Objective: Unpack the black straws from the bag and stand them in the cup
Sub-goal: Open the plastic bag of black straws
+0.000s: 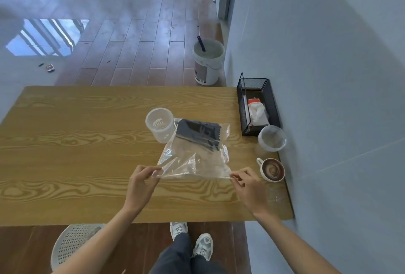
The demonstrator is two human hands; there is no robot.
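A clear plastic bag (192, 159) lies on the wooden table (76, 142), its near edge lifted. A bundle of black straws (198, 134) sits inside at the bag's far end. My left hand (142, 182) pinches the near left corner of the bag. My right hand (246, 182) pinches the near right corner. A translucent plastic cup (159, 124) stands upright just left of the bag's far end, touching or almost touching it.
A black mesh basket (257, 107) with packets stands against the wall at the right. A clear empty cup (272, 138) and a coffee mug (272, 169) stand near it. A white bucket (208, 63) is on the floor beyond the table; a white stool (74, 243) is below.
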